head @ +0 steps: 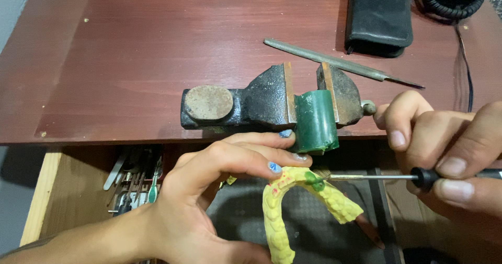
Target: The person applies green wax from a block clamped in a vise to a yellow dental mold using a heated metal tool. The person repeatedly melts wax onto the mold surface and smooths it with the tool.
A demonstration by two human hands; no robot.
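While curled round the yellow dental cast (293,201), left hand (209,191) palm-up.

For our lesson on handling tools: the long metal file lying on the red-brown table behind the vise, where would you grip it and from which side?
Grip the file along its broad flat middle, coming from above with fingers across its width. It lies flat and diagonal on the table, so only top and edges are free. Its right end narrows to a thin pointed tang, best avoided. The vise sits close in front, so reach in from the far side.

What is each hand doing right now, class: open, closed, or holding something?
Left hand: closed on the yellow dental cast.
Right hand: closed on a thin black-handled tool, tip at the cast's green spot.
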